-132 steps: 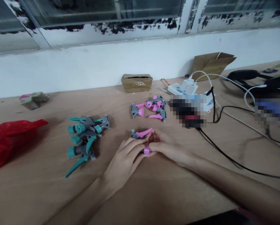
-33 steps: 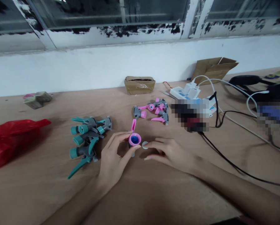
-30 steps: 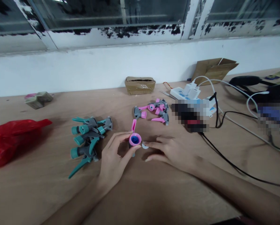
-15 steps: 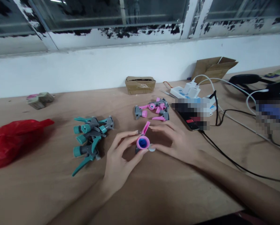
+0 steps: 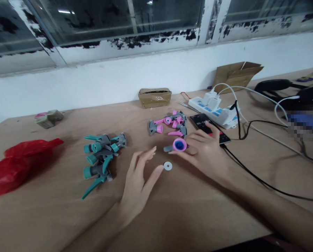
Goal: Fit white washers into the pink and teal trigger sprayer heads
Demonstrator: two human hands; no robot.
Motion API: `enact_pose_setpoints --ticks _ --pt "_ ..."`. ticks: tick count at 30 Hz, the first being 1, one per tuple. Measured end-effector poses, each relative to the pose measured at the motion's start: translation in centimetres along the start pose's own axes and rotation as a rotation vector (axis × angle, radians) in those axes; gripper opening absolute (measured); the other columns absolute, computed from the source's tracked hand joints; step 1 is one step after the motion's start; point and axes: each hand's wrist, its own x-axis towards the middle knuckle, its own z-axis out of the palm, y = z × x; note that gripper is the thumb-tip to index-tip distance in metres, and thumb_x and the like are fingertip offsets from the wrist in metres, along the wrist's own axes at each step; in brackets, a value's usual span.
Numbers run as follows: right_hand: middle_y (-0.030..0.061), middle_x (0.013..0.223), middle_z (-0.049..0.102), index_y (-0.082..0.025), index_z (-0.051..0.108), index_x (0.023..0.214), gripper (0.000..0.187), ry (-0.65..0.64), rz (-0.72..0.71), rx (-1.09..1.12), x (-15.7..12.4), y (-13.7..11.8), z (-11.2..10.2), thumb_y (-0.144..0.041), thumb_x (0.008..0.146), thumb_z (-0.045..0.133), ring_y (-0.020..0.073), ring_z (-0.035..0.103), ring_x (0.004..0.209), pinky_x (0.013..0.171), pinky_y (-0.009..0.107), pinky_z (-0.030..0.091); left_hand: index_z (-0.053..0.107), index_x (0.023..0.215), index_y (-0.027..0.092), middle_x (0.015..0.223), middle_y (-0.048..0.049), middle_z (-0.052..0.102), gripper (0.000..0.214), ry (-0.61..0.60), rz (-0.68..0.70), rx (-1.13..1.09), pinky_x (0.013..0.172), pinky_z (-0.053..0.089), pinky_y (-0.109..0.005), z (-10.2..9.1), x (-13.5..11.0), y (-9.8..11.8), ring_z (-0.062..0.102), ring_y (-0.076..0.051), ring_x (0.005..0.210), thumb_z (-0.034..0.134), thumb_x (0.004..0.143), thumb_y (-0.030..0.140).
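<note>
Holding pink sprayer (image 5: 179, 145), right hand (image 5: 207, 152) partly hiding phone (image 5: 199, 121), power strip (image 5: 216, 112) beyond

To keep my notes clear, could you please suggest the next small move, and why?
Probably pinch the pale washer with the left hand, which is open beside it, while the right hand holds the pink and gray sprayer, open end showing.

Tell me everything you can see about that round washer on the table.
The washer is a thin, pale disc with a round hole in its middle, perhaps plastic or rubber. It lies flat on the brown table, beside the thumb tip of the left hand; whether they touch is hard to tell. In the picture it sits below the pink and grey spray head in the right hand.
</note>
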Motion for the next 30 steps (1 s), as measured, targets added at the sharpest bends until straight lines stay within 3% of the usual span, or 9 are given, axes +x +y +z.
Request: enact_pose_setpoints --ticks 4,10,16,19,23,27,30 --pt "0.0022 0.068 0.068 -0.024 0.065 0.074 0.034 0.006 0.155 -0.068 0.1 0.7 0.5 -0.055 0.079 0.054 0.0232 0.062 0.081 0.103 0.048 0.012 0.054 0.11 0.022 0.107 -0.0055 0.051 0.033 -0.159 -0.06 0.131 0.088 0.046 -0.043 1.0 0.8 -0.3 0.054 -0.023 0.101 0.057 0.083 0.04" --pt "-0.0026 0.067 0.069 -0.026 0.06 0.105 0.045 -0.079 0.114 0.13 0.2 0.9 0.8 -0.056 0.072 0.062 0.022 0.063 0.084 0.103 0.049 0.012 0.059 0.088 0.02 0.093 -0.0024 0.054 0.013 -0.257 -0.033 0.112 0.08 0.047 -0.036 2.1 2.3 -0.2 0.055 -0.019 0.089 0.056 0.083 0.031" --pt "-0.0062 0.057 0.061 -0.022 0.063 0.079 0.02 -0.204 0.077 0.205 0.2 1.2 1.4 -0.042 0.078 0.063 0.0133 0.06 0.061 0.093 0.039 0.032 0.057 0.078 0.019 0.083 0.0 0.057 0.014 -0.302 -0.055 -0.025 0.075 0.044 -0.03 1.4 2.7 -0.5 0.056 -0.016 0.08 0.051 0.087 0.028" --pt "-0.0053 0.06 0.061 -0.021 0.061 0.087 0.026 -0.22 0.106 0.224 0.1 1.3 1.6 -0.046 0.078 0.062 0.0137 0.059 0.061 0.083 0.036 0.038 0.06 0.08 0.021 0.084 0.0013 0.061 0.015 -0.271 -0.067 -0.079 0.073 0.044 -0.027 0.8 2.5 -0.5 0.057 -0.014 0.078 0.049 0.089 0.028" --pt "0.0012 0.072 0.064 -0.016 0.057 0.099 0.055 -0.19 0.151 0.11 -0.2 0.4 1.3 -0.063 0.071 0.057 0.019 0.061 0.069 0.074 0.036 0.041 0.063 0.086 0.023 0.087 0.002 0.066 0.013 -0.143 -0.147 -0.167 0.074 0.045 -0.027 0.7 2.3 -0.9 0.06 -0.015 0.08 0.052 0.087 0.03" --pt "0.0105 0.095 0.064 -0.014 0.056 0.105 0.068 -0.22 0.002 -0.021 -1.2 -1.3 1.4 -0.07 0.067 0.055 0.029 0.058 0.091 0.082 0.043 0.038 0.063 0.089 0.022 0.089 0.0014 0.068 0.012 -0.029 -0.239 -0.332 0.073 0.048 -0.025 1.0 2.3 -2.2 0.062 -0.014 0.08 0.057 0.085 0.031" --pt "0.0103 0.099 0.063 -0.016 0.052 0.116 0.065 -0.25 -0.124 -0.017 -1.9 -2.2 1.8 -0.064 0.073 0.053 0.0285 0.056 0.096 0.09 0.047 0.033 0.064 0.089 0.022 0.09 0.001 0.068 0.012 0.028 -0.276 -0.406 0.072 0.048 -0.024 1.0 2.5 -3.0 0.063 -0.015 0.082 0.059 0.083 0.032"
